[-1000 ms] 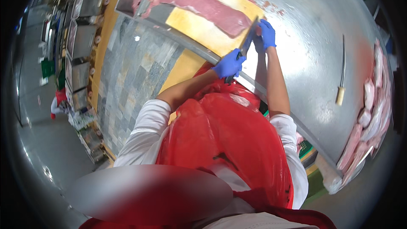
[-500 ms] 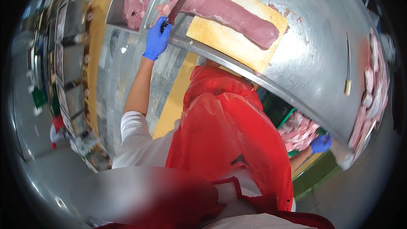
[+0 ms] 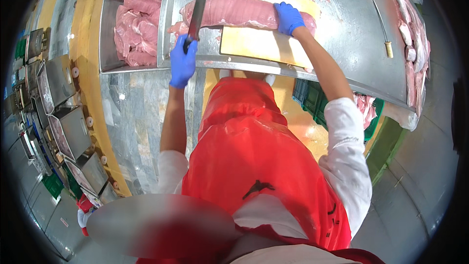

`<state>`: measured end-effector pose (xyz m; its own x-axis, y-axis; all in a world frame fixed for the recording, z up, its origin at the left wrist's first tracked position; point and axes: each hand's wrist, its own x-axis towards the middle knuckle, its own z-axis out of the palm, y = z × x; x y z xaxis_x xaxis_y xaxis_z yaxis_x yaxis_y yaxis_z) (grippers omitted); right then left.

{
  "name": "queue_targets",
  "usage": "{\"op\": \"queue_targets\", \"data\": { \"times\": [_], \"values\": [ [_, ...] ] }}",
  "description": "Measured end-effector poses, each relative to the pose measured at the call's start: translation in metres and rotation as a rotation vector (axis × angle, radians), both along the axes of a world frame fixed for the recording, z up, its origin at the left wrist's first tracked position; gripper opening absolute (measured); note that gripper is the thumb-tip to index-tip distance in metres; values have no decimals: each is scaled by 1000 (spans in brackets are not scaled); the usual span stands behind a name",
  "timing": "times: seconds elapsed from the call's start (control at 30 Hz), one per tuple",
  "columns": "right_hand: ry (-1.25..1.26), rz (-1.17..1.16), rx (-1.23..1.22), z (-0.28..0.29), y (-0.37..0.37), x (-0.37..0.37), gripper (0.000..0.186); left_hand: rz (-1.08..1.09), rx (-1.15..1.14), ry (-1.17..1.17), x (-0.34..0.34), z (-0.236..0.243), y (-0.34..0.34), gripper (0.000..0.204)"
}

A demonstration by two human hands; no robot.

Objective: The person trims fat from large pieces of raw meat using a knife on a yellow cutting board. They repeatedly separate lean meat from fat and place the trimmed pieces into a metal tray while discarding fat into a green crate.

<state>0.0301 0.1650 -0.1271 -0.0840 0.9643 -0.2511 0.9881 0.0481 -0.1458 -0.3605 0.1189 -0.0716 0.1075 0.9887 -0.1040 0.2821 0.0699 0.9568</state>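
Head view, upper centre: my right hand (image 3: 288,18) has come flat onto the meat (image 3: 237,11), seemingly steadying it. My left hand (image 3: 182,62) grips the knife (image 3: 199,11).

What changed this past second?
The left hand carried the knife from the yellow board's right end to beyond its left edge, still gripping it. The right hand dropped beside the green crate of meat, then came onto the meat slab. The pale-handled rod stays on the table.
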Motion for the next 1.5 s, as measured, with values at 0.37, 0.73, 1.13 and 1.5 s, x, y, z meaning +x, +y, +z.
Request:
{"op": "queue_targets", "data": {
  "times": [0.37, 0.73, 1.13, 1.5],
  "values": [
    [-209, 372, -136, 33, 44, 98, 66, 173, -182, 2, -28, 8, -125, 9],
    [501, -666, 445, -27, -128, 114, 61, -784, 295, 910, 144, 41, 65, 30],
    [826, -1426, 547, -31, -313, -68, 36, -1328, 413, 896, 284, -17, 112, 32],
    [1012, -1341, 646, -29, -247, -125, 34, -1274, 411, 902, 152, -21, 108, 24]
  ]
}}
